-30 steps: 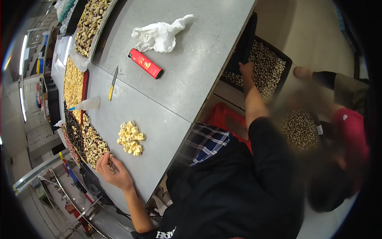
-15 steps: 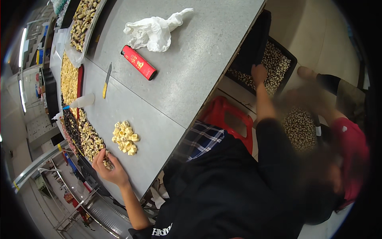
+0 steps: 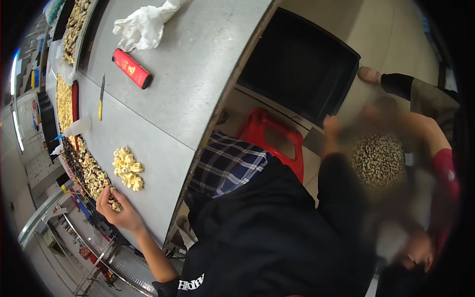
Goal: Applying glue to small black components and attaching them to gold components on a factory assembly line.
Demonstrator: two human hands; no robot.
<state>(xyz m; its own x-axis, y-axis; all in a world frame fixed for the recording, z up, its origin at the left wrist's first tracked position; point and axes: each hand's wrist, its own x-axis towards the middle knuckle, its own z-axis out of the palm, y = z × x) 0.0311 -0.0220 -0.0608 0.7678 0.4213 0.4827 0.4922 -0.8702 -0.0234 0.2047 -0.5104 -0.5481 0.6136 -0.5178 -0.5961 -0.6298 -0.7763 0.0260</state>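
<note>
My left hand (image 3: 118,212) is at the table's near-left side, its fingers curled and the tips drawn together at a strip of small brown-and-cream pieces (image 3: 92,171). Whatever lies between those fingertips is too small to make out. A loose pile of pale-yellow chunky pieces (image 3: 128,171) sits just right of that hand. Off the table's right edge, my right hand (image 3: 332,124) is closed on the lower corner of a large black tray (image 3: 302,64). The tray's dark inside shows, with nothing visible in it.
On the grey table (image 3: 168,84) lie a red cylinder-like device (image 3: 131,68), crumpled white cloth or plastic (image 3: 146,27), a yellow-handled knife (image 3: 101,101) and a squeeze bottle (image 3: 76,126). A red stool (image 3: 297,158) stands below. A co-worker's pink sleeve (image 3: 445,173) is beside a speckled heap (image 3: 378,161).
The black tray has swung down to lie open-faced where speckled pieces showed before. My right hand has moved down to its corner. My left hand keeps its place at the strip; the view has shifted.
</note>
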